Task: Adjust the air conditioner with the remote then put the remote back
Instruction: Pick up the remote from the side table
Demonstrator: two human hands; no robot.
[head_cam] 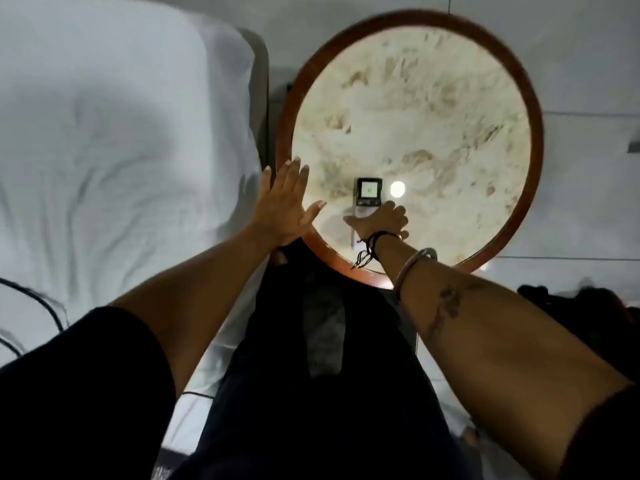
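Observation:
A white remote [369,192] with a small lit display lies on a round marble-topped table [415,109] with a brown wooden rim. My right hand [381,223] lies over the remote's lower half, fingers curled around it, so only the display end shows. My left hand [285,206] is flat and open, fingers spread, hovering at the table's left rim beside the bed. No air conditioner is in view.
A bed with a white sheet and pillow [114,140] fills the left side, close against the table. A bright light reflection [397,188] shines on the tabletop right of the remote. Dark bundled items [588,303] lie on the pale floor at right.

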